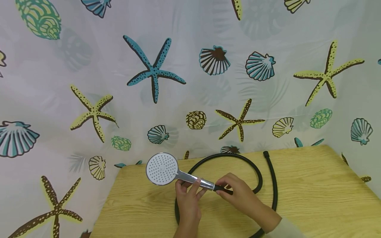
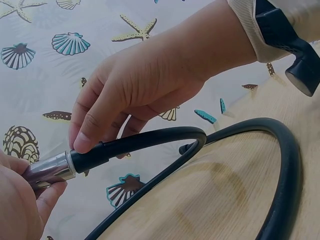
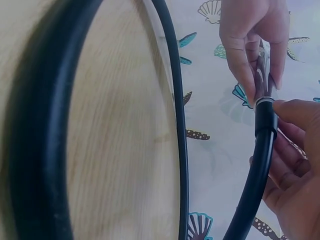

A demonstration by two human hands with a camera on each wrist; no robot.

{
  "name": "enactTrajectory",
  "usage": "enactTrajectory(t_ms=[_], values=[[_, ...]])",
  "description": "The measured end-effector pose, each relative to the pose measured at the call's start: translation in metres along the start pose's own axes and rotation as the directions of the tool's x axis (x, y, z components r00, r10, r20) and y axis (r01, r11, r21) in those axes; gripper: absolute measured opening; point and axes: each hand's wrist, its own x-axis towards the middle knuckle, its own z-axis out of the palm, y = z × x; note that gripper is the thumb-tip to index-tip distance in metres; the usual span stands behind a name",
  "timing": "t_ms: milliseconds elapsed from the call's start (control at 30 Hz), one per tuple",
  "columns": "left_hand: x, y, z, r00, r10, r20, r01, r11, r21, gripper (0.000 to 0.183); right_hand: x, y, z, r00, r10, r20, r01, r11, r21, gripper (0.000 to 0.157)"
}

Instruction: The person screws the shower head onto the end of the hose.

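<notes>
A chrome shower head [image 1: 162, 169] with a round white spray face is held up over the wooden table, its face turned toward the head camera. My left hand [image 1: 189, 201] grips its chrome handle [image 1: 190, 178]. At the handle's lower end, my right hand [image 1: 240, 195] pinches the black collar of the shower hose [image 2: 120, 146] between thumb and fingers. Collar and handle end meet, as the right wrist view shows; whether they are screwed tight I cannot tell. From the collar the black hose loops behind both hands, and its free end [image 1: 266, 154] lies toward the back of the table.
The light wooden table [image 1: 312, 191] carries the loops of hose. Behind and beside it hangs a white curtain [image 1: 190, 92] printed with starfish and shells, reaching down to the table's back edge. A dark strap with a camera [image 2: 295, 55] sits on the right sleeve.
</notes>
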Motion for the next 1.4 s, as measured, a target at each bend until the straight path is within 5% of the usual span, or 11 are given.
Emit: enactTrajectory(t_ms=[700,1400], values=[[0.0,-0.001,-0.001,1.0,0.001,0.008,-0.001,1.0,0.001,0.049,-0.005,0.003,0.007,0.997,-0.046,-0.058,0.04,0.994,-0.1,0.028],[0.001,0.0,-0.001,1.0,0.009,-0.006,-0.009,1.0,-0.008,0.047,-0.004,0.004,0.009,0.99,-0.11,-0.082,0.104,0.991,-0.08,0.025]])
